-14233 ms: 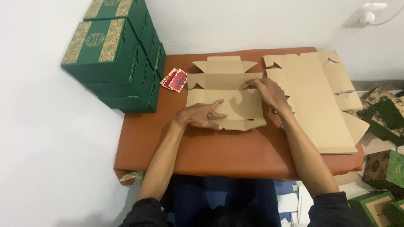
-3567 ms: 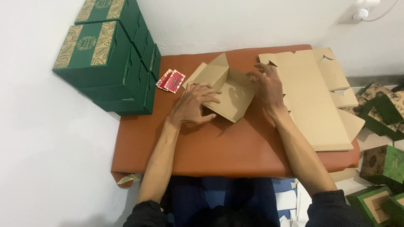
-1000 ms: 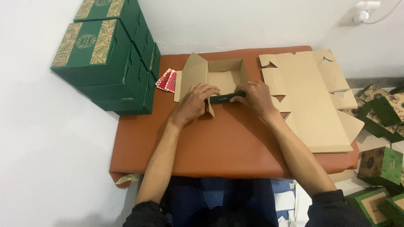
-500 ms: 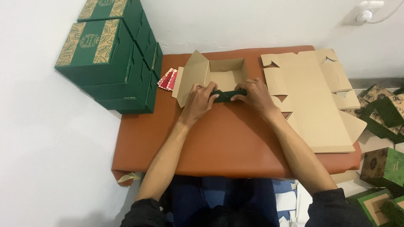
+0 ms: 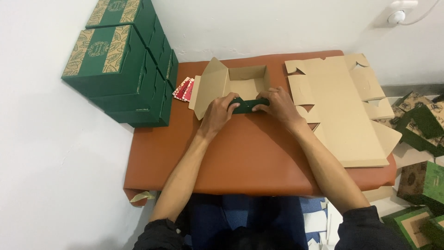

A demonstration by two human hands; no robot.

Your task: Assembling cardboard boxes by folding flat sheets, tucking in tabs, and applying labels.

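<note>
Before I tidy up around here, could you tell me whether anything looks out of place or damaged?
A torn scrap of tape hangs off the table's near left corner, and folded green boxes lie jumbled on the floor at right.

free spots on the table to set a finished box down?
Bare: the near half of the brown table, between the forearms and front edge, and its near-left corner. Crowded: far edge, with half-folded box, red cards, flat cardboard stack on the right.

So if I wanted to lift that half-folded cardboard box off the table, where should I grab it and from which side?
Probably by the two short side walls of the box, one hand from each side. Its far wall and right wall stand upright and firm, while the left flap leans open and loose, so grip below that flap. The left hand and right hand already press the green front wall.
</note>
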